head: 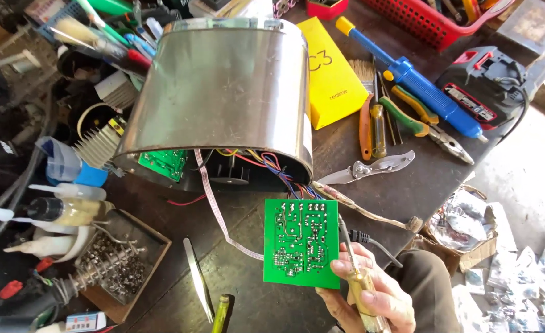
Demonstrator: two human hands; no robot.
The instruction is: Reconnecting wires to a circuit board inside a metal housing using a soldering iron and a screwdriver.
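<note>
A green circuit board (302, 242) is held up near-centre, solder side to the camera, prob. for inspection; wires run from it to the steel appliance shell (220, 98) further back on the worktop (247, 290). Right hand (365, 296): grip closed on board edge plus a yellow-handled screwdriver (362, 287). Left hand isn't seen.

An electronics repair workshop: pliers (417, 117), a desoldering pump (417, 80), a circuit board (302, 242) and an opened steel appliance (220, 98) crowd the dark workbench (254, 290).
</note>
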